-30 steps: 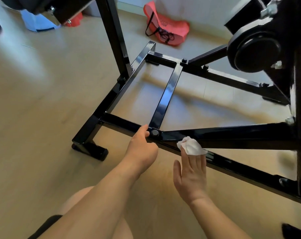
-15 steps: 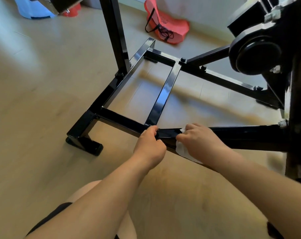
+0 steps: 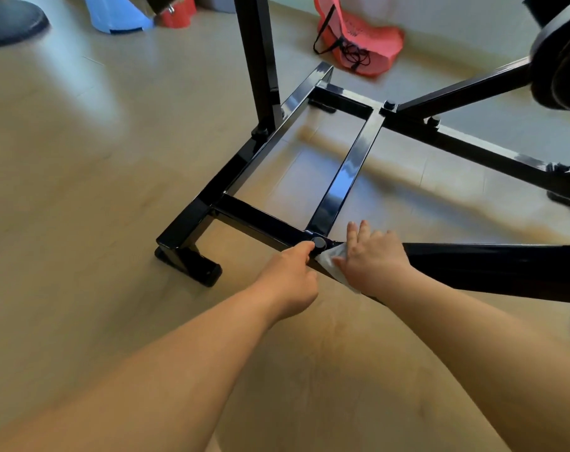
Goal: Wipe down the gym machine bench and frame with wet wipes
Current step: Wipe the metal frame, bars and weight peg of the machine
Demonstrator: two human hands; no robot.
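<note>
Head view. There are two hands, one wet wipe and one black gym machine frame (image 3: 211, 194) standing on the floor (image 3: 81, 190). The left hand (image 3: 290, 275) grips the near cross bar (image 3: 260, 220), its fingers curled over the bar and its thumb tip just beside a round black bolt cap (image 3: 318, 243). The right hand (image 3: 375, 259) lies flat with straight fingers, pressing the wet wipe (image 3: 334, 259) onto the frame right of that cap, where a thick slanted beam (image 3: 489, 265) meets the cross bar. The wipe shows as a pale patch under the palm, and its lower edge hangs over the near side of the bar. One glossy centre bar (image 3: 345, 181) runs from this joint to the far cross bar, and one upright post (image 3: 260, 60) rises from the left rail. One block foot (image 3: 192, 265) sits under the near left corner.

Half a second ago the right hand was curled over the beam, with the wipe bunched below it; now its fingers reach out flat across the top. A second ago it was still below the bar, with the wipe on its fingertips. The left hand has kept its place at the joint.

The floor is pale wood-look boards. Against the far wall lies one red bag (image 3: 358, 37) with black cords. At far left there are a blue object (image 3: 114, 14), a small red object (image 3: 179, 11) and a dark round shape (image 3: 9, 21), all blurred. A round black part (image 3: 561, 60) of the machine shows at far right.
</note>
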